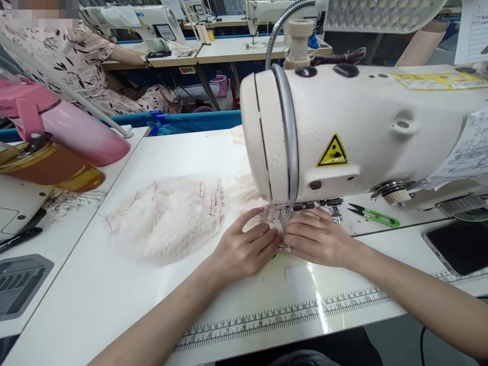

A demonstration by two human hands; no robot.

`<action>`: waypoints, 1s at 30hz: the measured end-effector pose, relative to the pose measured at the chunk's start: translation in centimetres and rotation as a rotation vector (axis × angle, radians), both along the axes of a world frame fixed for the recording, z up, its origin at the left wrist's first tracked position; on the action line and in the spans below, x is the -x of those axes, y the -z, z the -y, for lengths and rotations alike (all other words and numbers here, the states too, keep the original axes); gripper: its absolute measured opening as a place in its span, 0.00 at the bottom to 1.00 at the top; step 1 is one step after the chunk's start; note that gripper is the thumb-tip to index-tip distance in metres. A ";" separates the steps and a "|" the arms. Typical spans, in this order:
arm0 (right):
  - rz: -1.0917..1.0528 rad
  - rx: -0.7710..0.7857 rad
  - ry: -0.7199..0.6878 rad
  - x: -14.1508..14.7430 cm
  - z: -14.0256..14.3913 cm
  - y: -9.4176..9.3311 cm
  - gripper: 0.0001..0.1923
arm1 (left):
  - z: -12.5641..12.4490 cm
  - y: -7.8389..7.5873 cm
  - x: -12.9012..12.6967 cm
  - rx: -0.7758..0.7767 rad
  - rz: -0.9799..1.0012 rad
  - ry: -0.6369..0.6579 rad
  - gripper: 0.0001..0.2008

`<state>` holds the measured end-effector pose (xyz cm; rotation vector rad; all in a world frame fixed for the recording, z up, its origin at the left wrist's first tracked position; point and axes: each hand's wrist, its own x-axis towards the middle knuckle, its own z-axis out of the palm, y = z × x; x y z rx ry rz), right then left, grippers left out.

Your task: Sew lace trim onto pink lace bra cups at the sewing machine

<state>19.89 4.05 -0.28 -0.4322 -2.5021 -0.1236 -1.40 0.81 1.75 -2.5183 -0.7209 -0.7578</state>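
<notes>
Both hands are at the needle area of a white sewing machine [366,137]. My left hand [247,246] has its fingers closed on the near left edge of a piece of white lace fabric [272,217]. From the right, my right hand [324,236] pinches the same lace, its fingertips close to the left hand's. The needle and presser foot are mostly hidden behind the machine head and fingers. Left of my hands, a heap of sheer cream fabric [168,218] with dark reddish thread lines lies on the white table [125,295].
Green thread snips [375,215] lie right of the needle area, and a black phone [459,246] rests farther right. A pink bottle [84,127] and an amber cup [53,165] stand at left. A printed ruler [278,320] runs along the front edge. A co-worker [76,66] sits beyond.
</notes>
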 end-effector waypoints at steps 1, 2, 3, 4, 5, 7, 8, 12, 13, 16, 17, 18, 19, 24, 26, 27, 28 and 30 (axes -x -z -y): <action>-0.019 -0.004 -0.033 0.1 0.0 -0.1 0.03 | 0.1 0.0 0.0 -0.006 -0.006 -0.007 0.04; -0.038 -0.008 -0.064 0.1 0.0 -0.3 0.03 | 0.1 0.0 0.0 -0.010 -0.013 -0.013 0.04; -0.050 -0.010 -0.086 0.2 0.0 -0.4 0.04 | 0.2 0.0 0.0 -0.013 -0.020 -0.017 0.04; -0.056 -0.010 -0.098 0.2 0.0 -0.4 0.05 | 0.2 0.1 0.0 -0.015 -0.028 -0.019 0.05; -0.057 -0.008 -0.102 0.1 0.0 -0.4 0.06 | 0.3 0.1 0.1 -0.015 -0.036 -0.019 0.05; -0.052 0.001 -0.101 0.1 0.0 -0.3 0.06 | 0.4 0.1 0.1 -0.008 -0.051 -0.012 0.05; -0.050 0.003 -0.102 0.0 0.1 -0.2 0.05 | 0.4 0.1 0.1 -0.001 -0.057 -0.010 0.05; -0.042 -0.007 -0.109 -0.1 0.1 0.1 0.05 | 0.4 0.1 0.0 0.016 -0.066 0.011 0.05; -0.040 -0.008 -0.110 -0.1 0.1 0.2 0.05 | 0.4 0.2 0.0 0.021 -0.066 0.016 0.05; -0.034 -0.004 -0.107 -0.2 0.1 0.5 0.06 | 0.2 0.4 -0.1 0.117 -0.072 -0.008 0.07; -0.034 -0.001 -0.103 -0.2 0.0 0.7 0.06 | 0.1 0.5 -0.2 0.173 -0.078 -0.029 0.11; -0.033 0.002 -0.100 -0.3 0.0 0.8 0.07 | 0.0 0.6 -0.1 0.230 -0.084 -0.053 0.15; -0.030 0.005 -0.097 -0.3 0.0 0.9 0.07 | -0.1 0.8 -0.1 0.281 -0.093 -0.077 0.19; -0.006 0.019 -0.100 -0.2 0.1 1.0 0.06 | -0.4 1.2 0.1 0.394 -0.149 -0.137 0.26; -0.009 0.018 -0.095 -0.1 0.1 1.0 0.06 | -0.5 1.2 0.3 0.407 -0.163 -0.152 0.26; -0.010 0.017 -0.092 0.0 0.1 0.9 0.06 | -0.6 1.1 0.3 0.412 -0.170 -0.158 0.26; -0.013 0.016 -0.091 0.1 0.1 0.9 0.06 | -0.6 1.1 0.4 0.418 -0.177 -0.162 0.27; -0.021 0.011 -0.093 0.2 0.1 0.9 0.07 | -0.7 1.0 0.5 0.431 -0.193 -0.165 0.28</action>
